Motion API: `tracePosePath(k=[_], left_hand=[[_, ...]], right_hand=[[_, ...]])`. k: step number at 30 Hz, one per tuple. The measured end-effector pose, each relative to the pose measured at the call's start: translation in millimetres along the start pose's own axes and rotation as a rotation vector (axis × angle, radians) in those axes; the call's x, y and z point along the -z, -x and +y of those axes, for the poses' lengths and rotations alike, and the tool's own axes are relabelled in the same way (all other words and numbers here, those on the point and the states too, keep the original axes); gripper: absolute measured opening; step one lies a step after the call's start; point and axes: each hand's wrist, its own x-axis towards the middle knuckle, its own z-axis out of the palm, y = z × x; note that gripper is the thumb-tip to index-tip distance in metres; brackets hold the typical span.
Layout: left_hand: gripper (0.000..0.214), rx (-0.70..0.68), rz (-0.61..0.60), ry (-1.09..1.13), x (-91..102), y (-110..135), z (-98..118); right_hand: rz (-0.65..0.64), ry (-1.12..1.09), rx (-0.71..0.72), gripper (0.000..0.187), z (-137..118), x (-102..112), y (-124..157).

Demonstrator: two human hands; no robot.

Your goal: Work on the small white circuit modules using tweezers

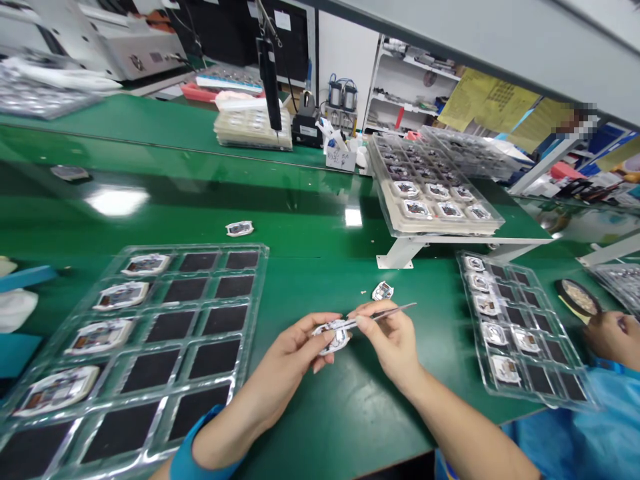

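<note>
My left hand (300, 347) is closed around a small white electronic housing (336, 339) with parts inside, held above the green bench. Between the fingers of my right hand (393, 337) is a pair of metal tweezers (387, 312), its tips at the housing's inside. What the tips touch is too small to make out. A similar white housing (383, 291) lies on the bench just beyond my right hand. To my left, a clear compartment tray (260, 293) with dark pads holds several such housings in its left column.
Another clear tray (545, 333) with several housings lies to the right, near a co-worker's hand (613, 339). Stacked trays (440, 193) rest on a raised white stand (400, 252). A loose housing (240, 229) lies farther back. An electric screwdriver (269, 83) hangs above the shelf.
</note>
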Motion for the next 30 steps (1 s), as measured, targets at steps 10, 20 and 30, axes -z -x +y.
tracePosePath(k=[10,20,30], left_hand=[[0.03,-0.199,0.024,-0.299,1.6,-2.2,-5.0],[0.032,-0.19,-0.014,-0.306,4.5,-2.3,-10.8],[0.032,-0.217,-0.02,-0.287,3.4,-2.2,-10.5]], right_hand=[[0.025,-0.042,-0.173,0.023,2.6,-0.1,-3.0],[0.043,-0.025,-0.155,0.022,3.0,0.4,-3.5],[0.054,0.018,-0.096,0.019,3.1,1.8,-2.9]])
